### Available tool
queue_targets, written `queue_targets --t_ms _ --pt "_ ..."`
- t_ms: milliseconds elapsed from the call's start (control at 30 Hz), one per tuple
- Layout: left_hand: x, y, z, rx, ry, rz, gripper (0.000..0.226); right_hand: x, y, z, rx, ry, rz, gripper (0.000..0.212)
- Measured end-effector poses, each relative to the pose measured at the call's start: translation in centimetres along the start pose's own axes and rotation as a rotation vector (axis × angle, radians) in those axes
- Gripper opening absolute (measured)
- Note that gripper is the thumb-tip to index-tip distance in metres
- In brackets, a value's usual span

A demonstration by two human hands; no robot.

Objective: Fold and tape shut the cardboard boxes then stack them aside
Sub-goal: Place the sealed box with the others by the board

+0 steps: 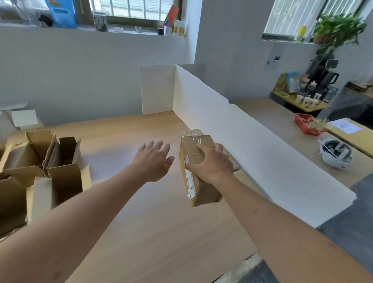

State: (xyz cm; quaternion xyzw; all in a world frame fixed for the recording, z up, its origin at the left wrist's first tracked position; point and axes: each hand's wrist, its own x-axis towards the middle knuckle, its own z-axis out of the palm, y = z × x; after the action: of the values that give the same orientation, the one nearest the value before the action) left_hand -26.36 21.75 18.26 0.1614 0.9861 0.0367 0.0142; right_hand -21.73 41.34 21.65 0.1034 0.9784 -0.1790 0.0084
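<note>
My right hand (211, 163) grips a small closed cardboard box (198, 184) from above, holding it tilted over the wooden table (157, 214). The box has clear tape on its far end and a white shipping label along its left side. My left hand (154, 161) hovers just left of the box with fingers spread and nothing in it. Several open, unfolded cardboard boxes (43, 168) stand at the table's left edge with their flaps up.
A white foam-board divider (234, 143) runs along the table's right side and far corner. Beyond it another table holds a red basket (308, 124) and a white headset (336, 155). White boxes (19, 118) lie at the far left.
</note>
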Motion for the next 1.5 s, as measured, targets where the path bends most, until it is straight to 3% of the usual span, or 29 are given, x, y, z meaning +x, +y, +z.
queue_targets --t_ms 633,867,1200,1500 --pt "14.8 5.0 6.1 -0.058 -0.099 -0.357 0.059 21.0 6.1 4.5 0.028 -0.206 -0.229 0.080" --pt "19.5 2.3 9.8 -0.078 -0.124 -0.429 0.059 26.6 5.1 9.2 0.020 -0.243 -0.231 0.078" --pt "28.7 -5.3 17.7 -0.148 -0.150 -0.443 0.060 36.1 2.6 18.4 0.024 -0.155 -0.216 0.079" --pt "34.9 -7.7 22.9 -0.190 -0.137 -0.424 0.059 43.2 3.2 24.3 -0.034 -0.110 -0.204 0.079"
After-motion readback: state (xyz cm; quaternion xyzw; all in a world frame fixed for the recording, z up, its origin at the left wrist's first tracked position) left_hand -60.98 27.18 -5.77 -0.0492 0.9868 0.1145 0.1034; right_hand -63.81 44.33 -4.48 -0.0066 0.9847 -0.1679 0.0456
